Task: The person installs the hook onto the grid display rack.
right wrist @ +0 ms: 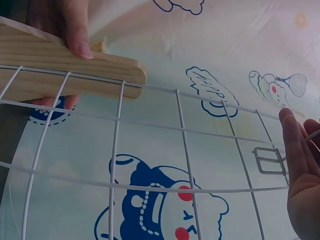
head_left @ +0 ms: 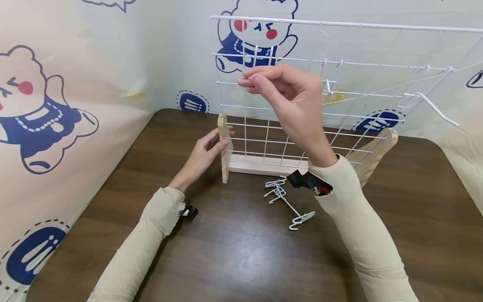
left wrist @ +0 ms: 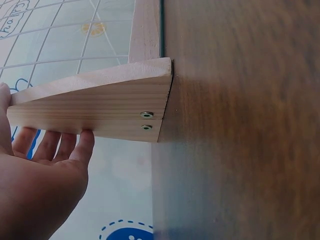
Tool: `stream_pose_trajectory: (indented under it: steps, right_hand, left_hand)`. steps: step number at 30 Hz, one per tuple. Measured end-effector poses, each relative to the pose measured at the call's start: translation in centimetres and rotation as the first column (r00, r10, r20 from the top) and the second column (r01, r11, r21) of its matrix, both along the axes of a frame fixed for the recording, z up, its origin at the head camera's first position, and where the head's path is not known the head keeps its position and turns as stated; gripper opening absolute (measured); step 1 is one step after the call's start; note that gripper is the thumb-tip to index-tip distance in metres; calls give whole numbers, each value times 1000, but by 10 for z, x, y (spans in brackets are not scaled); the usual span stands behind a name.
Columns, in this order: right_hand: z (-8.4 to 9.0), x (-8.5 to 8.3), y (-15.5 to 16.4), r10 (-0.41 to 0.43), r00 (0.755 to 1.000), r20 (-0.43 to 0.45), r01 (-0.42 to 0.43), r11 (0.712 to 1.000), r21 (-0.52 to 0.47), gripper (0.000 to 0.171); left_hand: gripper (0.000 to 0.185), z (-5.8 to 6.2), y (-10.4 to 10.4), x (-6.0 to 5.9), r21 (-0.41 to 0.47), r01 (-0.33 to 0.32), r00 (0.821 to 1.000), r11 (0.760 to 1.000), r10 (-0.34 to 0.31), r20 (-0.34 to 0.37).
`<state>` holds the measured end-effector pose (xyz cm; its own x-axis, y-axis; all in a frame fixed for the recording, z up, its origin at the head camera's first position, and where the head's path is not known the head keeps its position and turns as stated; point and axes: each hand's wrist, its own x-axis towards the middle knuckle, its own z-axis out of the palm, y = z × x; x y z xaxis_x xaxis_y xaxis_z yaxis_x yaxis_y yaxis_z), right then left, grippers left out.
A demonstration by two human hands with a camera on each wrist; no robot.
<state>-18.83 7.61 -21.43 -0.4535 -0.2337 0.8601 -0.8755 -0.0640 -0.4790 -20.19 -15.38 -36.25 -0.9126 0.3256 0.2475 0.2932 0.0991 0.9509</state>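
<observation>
At upper centre of frame, right hand (head_left: 292, 102) pinches white hook (right wrist: 270, 160), grid (head_left: 245, 138) just beyond; left hand (head_left: 203, 153), left of centre, grips wooden upright (head_left: 224, 157).

Place: screened tabletop workspace | cartoon-print sheeting (head_left: 124, 63) behind and beside | brown wood-grain table (head_left: 211, 251) | wider room unclear

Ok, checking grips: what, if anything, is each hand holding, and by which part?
The left hand grips the pale wooden side panel by its upper part; the right hand apparently pinches a white wire hook by its prong.
</observation>
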Motion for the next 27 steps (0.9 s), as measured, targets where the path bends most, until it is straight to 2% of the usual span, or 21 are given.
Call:
stream_pose_trajectory:
  steps: [4,9,16,21,27]
  right_hand:
    - [0,-5,-6,21,1000,6,-20,999,-30,15]
    - [-4,-4,-6,3,999,43,-2,999,-35,14]
    - [-13,0,-4,-43,980,195,45,999,-6,12]
    - [-19,-2,-2,-31,986,161,35,999,-18,12]
    - [-31,-1,-3,-53,973,223,55,998,-3,10]
  left_hand:
    - [40,1,-2,0,7,3,1000,1000,-3,-4]
    - [40,1,-2,1,-6,2,1000,1000,-2,0]
    - [41,2,-1,0,-8,1,1000,1000,-1,-1]
    - [41,1,-2,0,-9,0,1000,1000,0,0]
    - [40,0,-2,0,-11,-4,1000,1000,4,3]
